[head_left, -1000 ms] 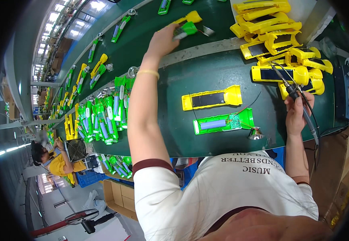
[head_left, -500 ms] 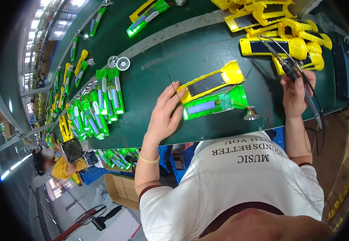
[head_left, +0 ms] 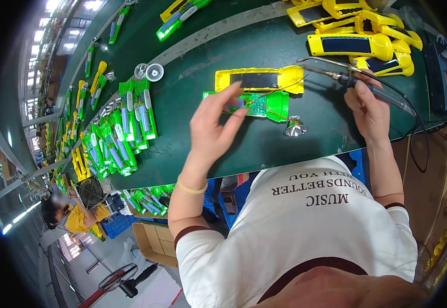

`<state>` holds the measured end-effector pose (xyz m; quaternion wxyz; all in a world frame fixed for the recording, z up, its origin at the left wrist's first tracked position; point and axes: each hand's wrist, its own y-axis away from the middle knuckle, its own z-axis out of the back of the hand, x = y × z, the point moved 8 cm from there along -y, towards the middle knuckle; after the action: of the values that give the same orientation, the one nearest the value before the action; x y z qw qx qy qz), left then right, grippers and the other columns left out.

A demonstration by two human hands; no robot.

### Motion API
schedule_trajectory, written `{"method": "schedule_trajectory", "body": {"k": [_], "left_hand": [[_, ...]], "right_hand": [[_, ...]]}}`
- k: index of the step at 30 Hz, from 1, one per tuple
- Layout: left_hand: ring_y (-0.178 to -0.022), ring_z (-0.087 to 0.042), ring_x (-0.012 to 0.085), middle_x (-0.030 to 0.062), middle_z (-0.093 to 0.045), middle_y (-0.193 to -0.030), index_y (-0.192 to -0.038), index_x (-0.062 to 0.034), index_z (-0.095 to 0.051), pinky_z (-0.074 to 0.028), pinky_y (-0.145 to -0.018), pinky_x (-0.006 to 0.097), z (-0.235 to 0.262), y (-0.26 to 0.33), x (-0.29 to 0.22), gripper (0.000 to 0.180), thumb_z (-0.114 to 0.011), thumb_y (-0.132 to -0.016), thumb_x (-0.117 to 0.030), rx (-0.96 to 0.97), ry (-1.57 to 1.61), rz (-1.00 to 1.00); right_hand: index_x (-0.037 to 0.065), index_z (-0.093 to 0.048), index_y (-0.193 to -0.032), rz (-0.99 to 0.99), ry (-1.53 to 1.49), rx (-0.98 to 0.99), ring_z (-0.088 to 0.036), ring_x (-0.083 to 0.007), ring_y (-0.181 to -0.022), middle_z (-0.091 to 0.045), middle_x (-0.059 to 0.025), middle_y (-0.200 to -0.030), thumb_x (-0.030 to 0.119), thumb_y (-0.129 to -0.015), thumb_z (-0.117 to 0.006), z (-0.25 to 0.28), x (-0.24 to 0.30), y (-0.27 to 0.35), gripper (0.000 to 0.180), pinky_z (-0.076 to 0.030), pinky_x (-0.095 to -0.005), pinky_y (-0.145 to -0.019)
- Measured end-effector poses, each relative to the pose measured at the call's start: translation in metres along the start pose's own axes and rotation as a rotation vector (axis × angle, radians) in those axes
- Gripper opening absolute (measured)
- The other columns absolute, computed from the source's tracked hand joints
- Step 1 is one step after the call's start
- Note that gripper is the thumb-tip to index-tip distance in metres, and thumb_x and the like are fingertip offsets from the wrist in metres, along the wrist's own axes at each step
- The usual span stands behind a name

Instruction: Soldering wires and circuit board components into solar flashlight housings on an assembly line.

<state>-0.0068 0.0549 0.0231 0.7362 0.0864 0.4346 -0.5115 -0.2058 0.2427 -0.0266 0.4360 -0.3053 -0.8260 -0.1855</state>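
Dark green, the workbench [head_left: 174, 110] spreads under a green flashlight half-shell [head_left: 281, 106], the landmark here. Left of it lies a heap of wired green half-shells [head_left: 123, 126]; beyond it to the right, a pile of yellow half-shells [head_left: 349, 45]. Also to its right, the right hand [head_left: 370, 105] pinches a soldering iron [head_left: 388, 97], whose tip end points left, slightly beyond the landmark's flared end. A single yellow half-shell [head_left: 291, 79] lies just beyond it, roughly parallel. The landmark's long axis runs left to right, its narrow end under the left hand [head_left: 213, 123], the nearer one; thumb and forefinger spread over the battery [head_left: 237, 103], whether touching I cannot tell. Just nearer the person than its flared end sits a reflector [head_left: 295, 128], and thin red wires [head_left: 285, 88] rise beside it.
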Motion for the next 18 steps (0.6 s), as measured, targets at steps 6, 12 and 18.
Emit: {"method": "schedule_trajectory", "body": {"k": [6, 12, 18], "left_hand": [[-0.065, -0.057, 0.0204, 0.0069, -0.063, -0.077, -0.081, -0.0046, -0.064, -0.046, -0.059, 0.029, -0.021, -0.008, 0.008, 0.009, -0.067, -0.072, -0.004, 0.001, 0.074, 0.032], [-0.074, -0.057, 0.022, 0.0086, -0.055, -0.08, -0.08, -0.0049, -0.064, -0.045, -0.063, 0.031, -0.009, -0.014, -0.004, 0.008, -0.067, -0.072, -0.004, 0.108, -0.17, -0.108], [-0.073, -0.057, 0.0197, 0.0089, -0.051, -0.087, -0.08, -0.0045, -0.064, -0.047, -0.064, 0.03, -0.008, -0.008, 0.007, 0.01, -0.068, -0.071, -0.003, 0.136, -0.132, -0.11]], "right_hand": [[0.003, -0.054, -0.105, 0.001, 0.06, -0.021, -0.029, -0.0074, -0.052, -0.034, 0.0019, -0.058, 0.024, -0.09, -0.054, -0.02, -0.021, 0.003, 0.026, -0.021, -0.0228, -0.048], [0.007, -0.043, -0.094, -0.055, 0.221, -0.019, -0.044, -0.0073, -0.052, -0.048, -0.0024, -0.07, 0.022, -0.088, -0.056, -0.029, -0.023, 0.008, 0.021, -0.032, -0.0188, -0.046], [0.005, -0.041, -0.09, 0.1, 0.378, 0.075, -0.045, -0.0055, -0.056, -0.051, -0.0032, -0.071, 0.012, -0.081, -0.064, -0.052, -0.026, 0.017, 0.026, -0.039, -0.0198, -0.052]]}}
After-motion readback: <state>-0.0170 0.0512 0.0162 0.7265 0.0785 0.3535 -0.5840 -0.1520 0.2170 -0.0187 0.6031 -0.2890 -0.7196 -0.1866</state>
